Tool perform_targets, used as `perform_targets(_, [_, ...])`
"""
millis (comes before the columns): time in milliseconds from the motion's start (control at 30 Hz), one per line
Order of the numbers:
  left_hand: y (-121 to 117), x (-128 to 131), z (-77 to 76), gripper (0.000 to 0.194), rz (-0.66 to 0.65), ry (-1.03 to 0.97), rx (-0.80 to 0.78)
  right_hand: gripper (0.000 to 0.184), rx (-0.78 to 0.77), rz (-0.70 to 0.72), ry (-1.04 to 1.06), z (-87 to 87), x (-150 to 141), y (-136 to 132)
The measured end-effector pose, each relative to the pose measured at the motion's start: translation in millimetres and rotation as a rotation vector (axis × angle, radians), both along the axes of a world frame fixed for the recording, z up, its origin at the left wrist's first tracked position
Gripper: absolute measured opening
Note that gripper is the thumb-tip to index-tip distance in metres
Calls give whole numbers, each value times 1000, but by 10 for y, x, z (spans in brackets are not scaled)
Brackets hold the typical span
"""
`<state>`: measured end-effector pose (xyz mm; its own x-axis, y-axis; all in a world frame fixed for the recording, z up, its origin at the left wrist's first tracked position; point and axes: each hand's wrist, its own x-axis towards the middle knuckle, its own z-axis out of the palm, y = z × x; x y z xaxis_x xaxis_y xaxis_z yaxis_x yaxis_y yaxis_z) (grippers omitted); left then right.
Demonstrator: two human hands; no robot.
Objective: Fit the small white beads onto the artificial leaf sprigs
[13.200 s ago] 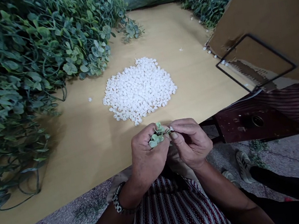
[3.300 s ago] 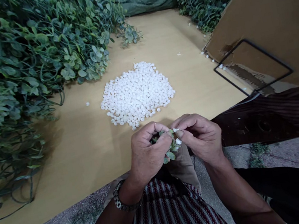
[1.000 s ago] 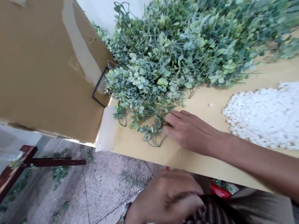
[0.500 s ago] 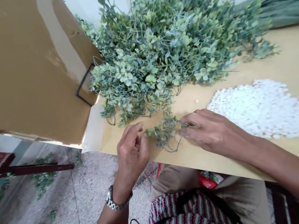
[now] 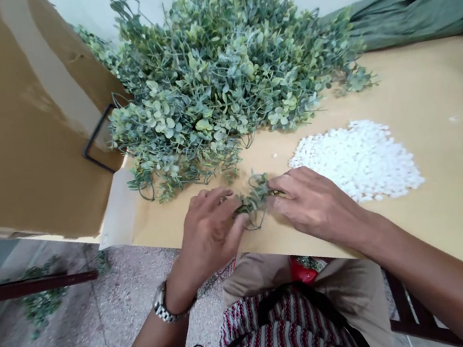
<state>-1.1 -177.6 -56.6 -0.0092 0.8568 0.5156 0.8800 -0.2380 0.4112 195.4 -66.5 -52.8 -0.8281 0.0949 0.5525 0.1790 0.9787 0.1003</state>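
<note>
Between my hands, close to the table's front edge, is a small artificial leaf sprig (image 5: 256, 193) with a thin looped stem hanging below it. My left hand (image 5: 211, 224) pinches its left end between thumb and fingers. On the other side, my right hand (image 5: 306, 196) grips the sprig's right end, fingertips closed. Just behind lies a large heap of artificial green foliage (image 5: 216, 81). A spread of small white pieces (image 5: 358, 161) lies to the right, partly behind my right hand and forearm.
A cardboard box (image 5: 17, 114) with a black wire handle (image 5: 97, 140) stands at the left. Green cloth (image 5: 413, 13) lies along the back right of the tan table (image 5: 455, 159). Fallen foliage (image 5: 42, 303) and a dark red wooden bar (image 5: 37, 285) are low at left.
My left hand has come nearer to my right hand and onto the sprig, which is now bunched between them. The view has shifted, so the table things appear further left.
</note>
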Motion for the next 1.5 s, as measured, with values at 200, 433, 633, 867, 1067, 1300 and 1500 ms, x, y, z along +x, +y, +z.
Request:
perform_targets(200, [113,-38,-10,18,95,8,74,19,21,3,119,6,57,3])
perform_targets(433, [120,6,34,12,134,-188,31,15,29,13,140,4,71,13])
perform_targets(633, [220,76,74,19,49,-61,23,15,57,29,97,12,73,1])
perform_targets(867, [286,-235,13,23,478,-22,197,10,59,-26,193,41,328,25])
perform_targets(1067, [328,-149,-38,22,430,395,58,23,64,-120,276,41,502,8])
perform_targets(1300, [386,85,-53,28,395,576,-60,27,29,-153,266,-28,627,-60])
perform_targets(1500, [294,-109,19,26,463,310,-153,25,42,-192,272,-69,726,-124])
